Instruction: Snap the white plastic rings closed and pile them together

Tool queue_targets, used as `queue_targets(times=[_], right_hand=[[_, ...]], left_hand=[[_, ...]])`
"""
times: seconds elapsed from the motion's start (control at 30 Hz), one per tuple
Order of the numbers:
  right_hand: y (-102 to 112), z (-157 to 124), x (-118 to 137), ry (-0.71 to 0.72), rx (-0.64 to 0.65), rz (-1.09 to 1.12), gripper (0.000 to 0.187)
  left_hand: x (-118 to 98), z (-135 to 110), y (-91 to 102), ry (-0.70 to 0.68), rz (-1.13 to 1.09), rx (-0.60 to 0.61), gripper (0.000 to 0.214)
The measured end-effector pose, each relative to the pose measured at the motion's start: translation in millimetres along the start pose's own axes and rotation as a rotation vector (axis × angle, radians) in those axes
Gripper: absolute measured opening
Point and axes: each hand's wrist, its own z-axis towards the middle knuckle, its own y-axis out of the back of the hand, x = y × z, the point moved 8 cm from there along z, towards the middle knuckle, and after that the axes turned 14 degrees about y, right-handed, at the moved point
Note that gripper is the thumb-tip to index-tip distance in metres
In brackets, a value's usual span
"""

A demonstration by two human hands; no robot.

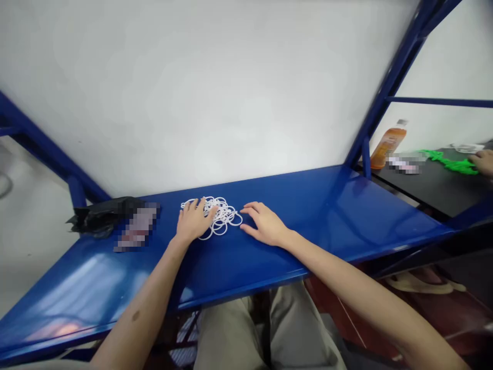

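Note:
A loose tangle of white cord lies in loops on the blue table. My left hand rests over the left side of the tangle, fingers spread and covering part of it. Just right of the outermost loop, my right hand lies low over the tabletop, its fingers apart and pointing toward the cord. Nothing shows between the fingers of my right hand.
At the table's left end lie a black plastic bag and a blurred-out flat item. Blue frame posts rise at both sides. Beyond the right one, an orange drink bottle, green cord and another person's hand are at a black table.

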Motion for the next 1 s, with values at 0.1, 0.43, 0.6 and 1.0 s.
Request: queue_targets(times=[0.1, 0.43, 0.6, 1.0], right_hand=[[-16.8, 16.7, 18.3, 0.118, 0.057, -0.039, 0.066], [-34.0, 16.7, -43.4, -0.105, 0.237, -0.009, 0.088], [-41.6, 25.7, -23.0, -0.033, 0.246, 0.014, 0.096], [-46.9, 28.8, -17.3, -0.064, 0.228, 0.006, 0.103]], left_hand=[[-27.6, -13.8, -4.8, -0.095, 0.048, 0.011, 0.077], [-37.3, -13.3, -17.5, -0.360, 0.031, 0.102, 0.065], [-45.4, -19.7, -17.7, -0.388, -0.076, 0.127, 0.068], [-44.3, -21.9, -16.5, -0.354, -0.130, 0.163, 0.071]])
